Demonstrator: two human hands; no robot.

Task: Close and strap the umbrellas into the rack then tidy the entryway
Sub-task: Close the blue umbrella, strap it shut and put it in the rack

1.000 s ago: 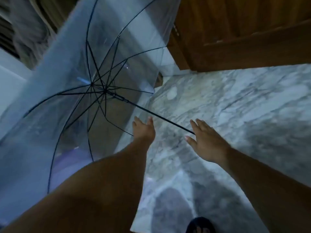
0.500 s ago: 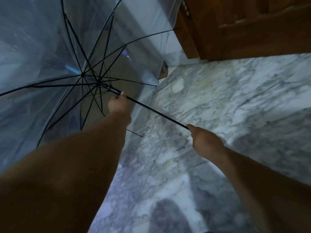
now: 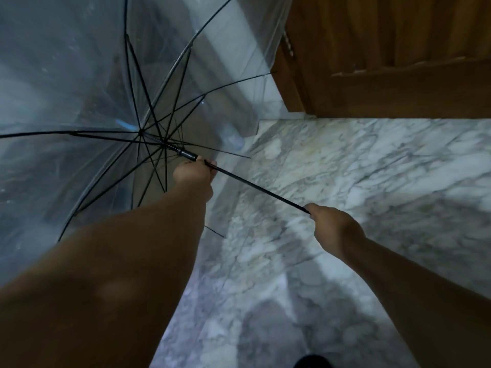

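A clear umbrella with black ribs is spread open across the left of the view, its canopy facing away from me. Its thin black shaft slants down to the right. My left hand grips the shaft right below the black runner, near the hub of the ribs. My right hand grips the lower end of the shaft; the handle is hidden inside the fist. No rack is in view.
Grey-veined marble floor fills the right and bottom. A brown wooden door stands at the upper right, close to the canopy's edge. A dark shoe tip shows at the bottom edge.
Both hands went from open and reaching to gripping the shaft. My left hand slid up to the runner, and the umbrella now sits higher and closer to me.
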